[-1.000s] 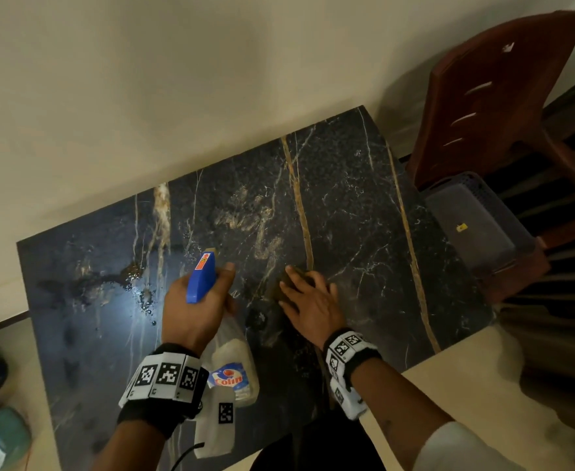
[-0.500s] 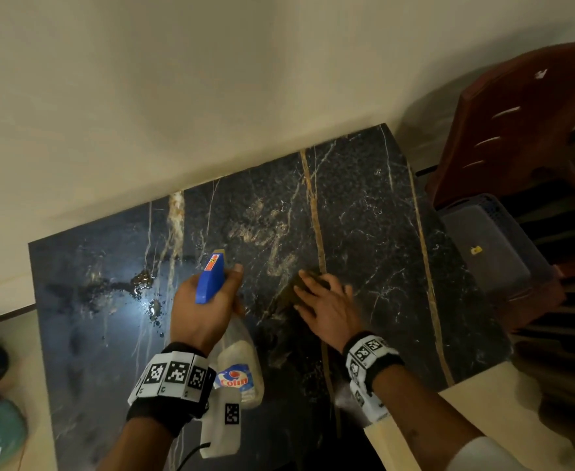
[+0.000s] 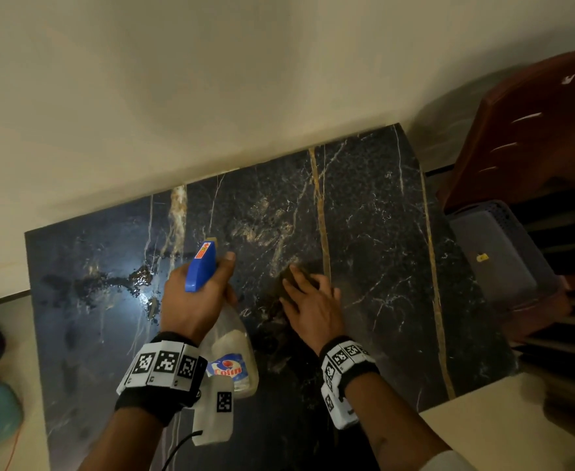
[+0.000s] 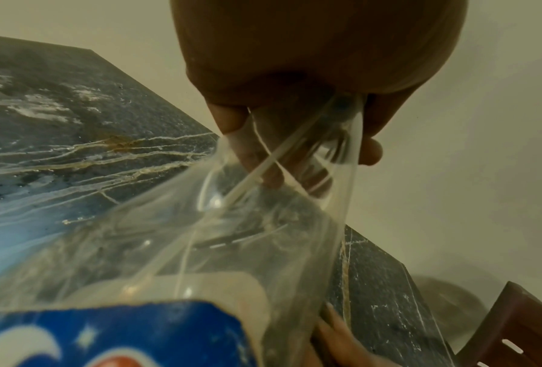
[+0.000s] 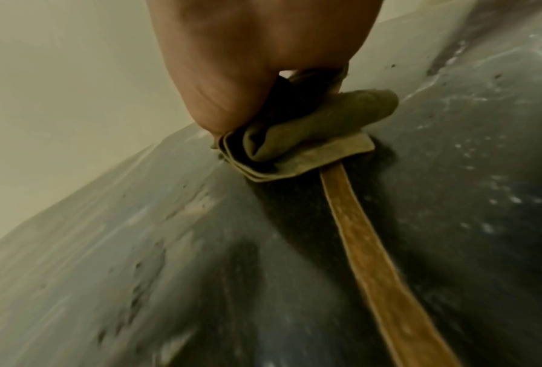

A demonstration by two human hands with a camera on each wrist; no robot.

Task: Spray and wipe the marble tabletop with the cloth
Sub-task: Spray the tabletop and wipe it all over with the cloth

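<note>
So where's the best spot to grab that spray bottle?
Probably by its narrow neck, coming from behind, the way the left hand grips the spray bottle now: the neck is slim enough for fingers to wrap, below the blue spray head, while the body widens.

Cream wall (image 3: 211, 96), reddish-brown chair (image 3: 524, 137)

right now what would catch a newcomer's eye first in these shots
The dark veined marble tabletop set against the wall, with a wet glare patch at its left. Over it, the left hand grips a clear spray bottle with a blue trigger head, beside the right hand pressing a folded olive cloth.
</note>
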